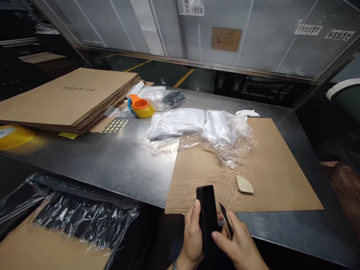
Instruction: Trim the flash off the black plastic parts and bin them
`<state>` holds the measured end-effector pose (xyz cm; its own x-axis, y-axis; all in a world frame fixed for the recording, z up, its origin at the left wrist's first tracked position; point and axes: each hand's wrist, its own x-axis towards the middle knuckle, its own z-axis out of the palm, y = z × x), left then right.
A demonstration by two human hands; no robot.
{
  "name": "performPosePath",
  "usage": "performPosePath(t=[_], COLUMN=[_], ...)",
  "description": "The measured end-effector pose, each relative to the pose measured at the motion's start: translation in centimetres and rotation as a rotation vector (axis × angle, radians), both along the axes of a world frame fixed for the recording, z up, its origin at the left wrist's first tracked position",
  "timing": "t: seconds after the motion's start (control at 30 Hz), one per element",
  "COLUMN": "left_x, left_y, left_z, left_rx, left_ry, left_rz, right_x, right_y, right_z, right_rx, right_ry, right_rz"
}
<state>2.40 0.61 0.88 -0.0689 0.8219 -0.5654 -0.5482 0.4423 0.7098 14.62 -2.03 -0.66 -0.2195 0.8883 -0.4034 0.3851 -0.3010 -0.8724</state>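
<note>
Near the front edge of the bench, my left hand (pixel 192 234) is closed around a long black rectangular piece (pixel 206 213), held upright with a recessed face towards me. My right hand (pixel 236 240) grips a slim knife (pixel 227 221) with a dark pointed blade, its tip pointing up and left. The right thumb touches the lower right side of the black piece; the blade stands apart from it. Beyond my hands, a cream wedge-shaped pad (pixel 244 185) lies on a flat cardboard sheet (pixel 270 168). The lower end of the black piece is partly hidden by my hands.
Clear plastic bags with silvery-white packets (pixel 178 122) lie across the cardboard's back edge. Left of them are an orange-handled tape dispenser (pixel 140 105), a sheet of round stickers (pixel 114 126) and stacked cardboard (pixel 84 93). A plastic-lined box (pixel 70 243) stands below at left.
</note>
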Motion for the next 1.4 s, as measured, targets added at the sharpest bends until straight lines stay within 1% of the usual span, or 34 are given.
performPosePath(t=[0.07,0.17,0.2,0.27,0.33,0.4,0.5,0.67,0.77,0.9,0.93,1.03,1.1,1.2,1.4], left_x=[0.1,0.2,0.2,0.3,0.3,0.1,-0.4,-0.9,-1.0,-1.0,-1.1,-1.2,-1.3,-1.5,-1.7], left_y=[-0.1,-0.5,-0.6,-0.7,-0.8,-0.6,-0.3,-0.1,-0.1,-0.2,-0.2,-0.2,0.0,0.2,0.4], left_z=[0.1,-0.2,-0.3,-0.5,-0.6,-0.5,-0.3,-0.4,-0.5,-0.4,-0.4,-0.3,-0.1,0.4,1.4], left_rx=[0.002,-0.025,-0.050,-0.131,-0.211,-0.245,-0.260,-0.301,-0.264,-0.181,-0.160,-0.136,-0.145,-0.095,0.126], left_ry=[-0.019,-0.012,-0.029,-0.096,-0.180,-0.261,-0.325,-0.300,-0.280,-0.175,-0.152,-0.127,-0.101,-0.053,0.147], left_rz=[0.001,0.009,-0.010,-0.107,-0.235,-0.317,-0.376,-0.445,-0.467,-0.483,-0.501,-0.576,-0.597,-0.627,-0.720], right_x=[-0.4,-0.1,0.2,0.8,1.3,1.7,2.1,3.0,3.3,3.4,3.5,3.9,4.3,4.7,4.3], right_y=[0.2,1.5,2.1,3.5,4.7,5.6,6.3,6.2,5.9,5.5,5.5,5.5,5.5,5.2,4.9], right_z=[0.0,0.2,0.2,0.3,0.4,0.5,0.8,1.5,1.8,2.2,2.3,2.6,2.8,2.9,2.9], right_rx=[-0.002,0.018,0.030,0.041,0.023,-0.015,-0.065,-0.100,-0.112,0.027,0.038,-0.045,-0.110,-0.132,0.021], right_ry=[-0.009,-0.008,0.010,0.062,0.126,0.174,0.242,0.300,0.288,0.161,0.136,0.120,0.145,0.190,0.072], right_rz=[-0.045,-0.143,-0.186,-0.245,-0.239,-0.193,-0.145,-0.122,-0.095,0.026,0.055,0.084,0.081,0.118,0.158])
